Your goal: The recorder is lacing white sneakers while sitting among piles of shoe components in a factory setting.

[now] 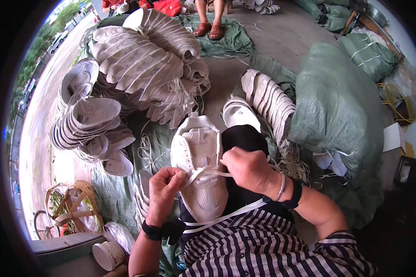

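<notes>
White shoe uppers [94, 117] are seen stacked in overlapping rows at the far left, with a woven basket [74, 207] below them near the lower edge and a white paper cup [107, 255] lying on its side beside a grey box [62, 244]. A larger heap of the same white uppers [148, 64] is piled further back, on a green tarp [118, 198] spread over the concrete floor [282, 32].

Just right of the basket, the left hand [163, 191] is raised from the lower edge, a black band worn at its wrist; its fingers are closed in a pinch on a white lace [203, 173]. A white shoe [199, 164] is rested on the lap, toe pointing away, on a black cloth [245, 138], and the lace is crossed over its eyelet rows. The right hand [247, 168] is laid over the right side of the shoe, fingers clamped on the other end of the same lace, a silver bangle and a black band worn at the wrist. The two hands are held near each other but apart, with the lace stretched between them. A loose white lace [226, 216] is draped over the striped shirt [263, 244] below the shoe.

Behind the shoe, a white sole [240, 113] is laid flat, and a row of white soles [270, 104] is stood on edge beside it. Further right, a large green sack [337, 106] is tied shut, with smaller green bundles [367, 55] behind it. At the top edge, another person's feet in brown sandals [209, 30] are planted on the floor.
</notes>
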The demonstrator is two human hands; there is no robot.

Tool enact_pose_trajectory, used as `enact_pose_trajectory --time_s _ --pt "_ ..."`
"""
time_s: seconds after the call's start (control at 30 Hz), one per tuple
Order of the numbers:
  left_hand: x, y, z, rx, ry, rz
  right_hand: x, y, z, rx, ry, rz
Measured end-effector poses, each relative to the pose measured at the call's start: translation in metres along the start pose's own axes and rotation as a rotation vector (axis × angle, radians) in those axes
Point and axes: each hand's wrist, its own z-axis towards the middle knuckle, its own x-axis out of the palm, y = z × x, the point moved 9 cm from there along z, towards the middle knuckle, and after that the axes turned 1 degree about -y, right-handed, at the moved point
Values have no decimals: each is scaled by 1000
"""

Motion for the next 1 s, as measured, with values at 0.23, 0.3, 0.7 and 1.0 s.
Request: enact_pose_trajectory --time_s 0.23,0.3,0.7,1.0 --pt "1 11 2 -7 10 -95 4 -15 -3 193 67 173" --pt "4 13 4 -31 24 -76 2 -16 -6 158 12 132" --pt "-3 19 10 -52 71 -160 11 17 -1 -125 61 -120" --pt "0 6 2 81 -29 -51 13 -8 1 102 264 331"
